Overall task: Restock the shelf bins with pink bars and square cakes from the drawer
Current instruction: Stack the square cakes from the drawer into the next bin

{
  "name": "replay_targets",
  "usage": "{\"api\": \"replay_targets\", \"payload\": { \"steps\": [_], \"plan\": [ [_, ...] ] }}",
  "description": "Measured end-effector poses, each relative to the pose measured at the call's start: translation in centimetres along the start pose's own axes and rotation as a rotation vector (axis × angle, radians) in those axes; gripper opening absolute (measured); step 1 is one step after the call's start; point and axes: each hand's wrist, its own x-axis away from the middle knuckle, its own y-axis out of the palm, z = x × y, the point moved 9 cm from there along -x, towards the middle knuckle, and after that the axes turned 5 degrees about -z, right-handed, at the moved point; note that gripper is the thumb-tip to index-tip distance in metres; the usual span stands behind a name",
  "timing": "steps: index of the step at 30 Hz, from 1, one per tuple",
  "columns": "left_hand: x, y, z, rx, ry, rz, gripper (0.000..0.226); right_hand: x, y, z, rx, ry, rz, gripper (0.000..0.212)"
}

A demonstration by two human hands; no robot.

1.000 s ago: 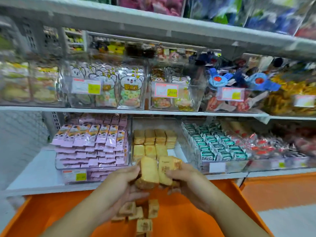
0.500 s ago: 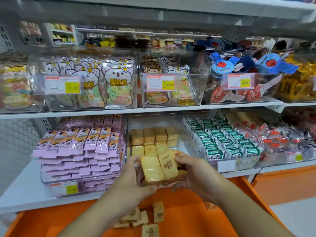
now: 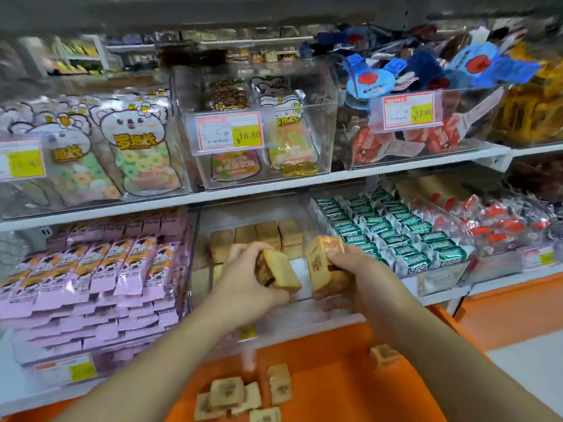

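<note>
My left hand (image 3: 243, 287) grips one square cake (image 3: 281, 275), right hand (image 3: 350, 269) another (image 3: 320, 266), both at the clear bin (image 3: 195, 269) front. Prob light, soft, wrapper slick; I'd hold by the flat sides, not squeeze. More lie in the orange drawer (image 3: 335, 376).

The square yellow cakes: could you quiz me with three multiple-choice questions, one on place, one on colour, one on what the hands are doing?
1. Where is the clear plastic bin of square yellow cakes?
A. Top shelf
B. Between the pink bars and the green-wrapped packets
C. On the floor

2. What colour is the open drawer?
A. Orange
B. Blue
C. White

3. What are the hands doing?
A. Both hang idle
B. One points
C. Left hand and right hand each grip cakes

B: neighbours flank the bin. A: orange floor. C: fingers curl round cakes.
</note>
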Motion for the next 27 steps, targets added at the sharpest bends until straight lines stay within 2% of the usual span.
{"api": "replay_targets", "payload": {
  "steps": [5,10,14,17,24,27],
  "plan": [
    [-5.7,3.0,-1.5,-0.018,-0.044,-0.006,0.072,0.0,-1.6,-0.7,0.012,-0.034,0.018,0.022],
    [-8.3,6.2,-3.0,-0.029,-0.042,-0.108,0.08,0.0,-3.2,-1.3,0.057,-0.072,0.057,0.019],
    [-10.0,7.8,-4.1,-0.345,-0.034,-0.145,0.099,0.1,-3.5,-1.3,0.07,-0.085,0.04,0.021],
    [-10.4,7.6,-4.4,-0.555,-0.143,-0.146,0.092,0.0,-3.6,-1.3,0.083,-0.093,0.044,0.018],
    [-11.0,7.1,-4.2,-0.68,-0.138,-0.102,0.099,0.5,-3.2,-1.8,0.129,-0.102,0.063,0.013],
    [-10.6,6.6,-3.6,-0.648,-0.117,-0.104,0.102,0.7,-3.0,-1.7,0.145,-0.092,0.057,0.014]
  ]
}}
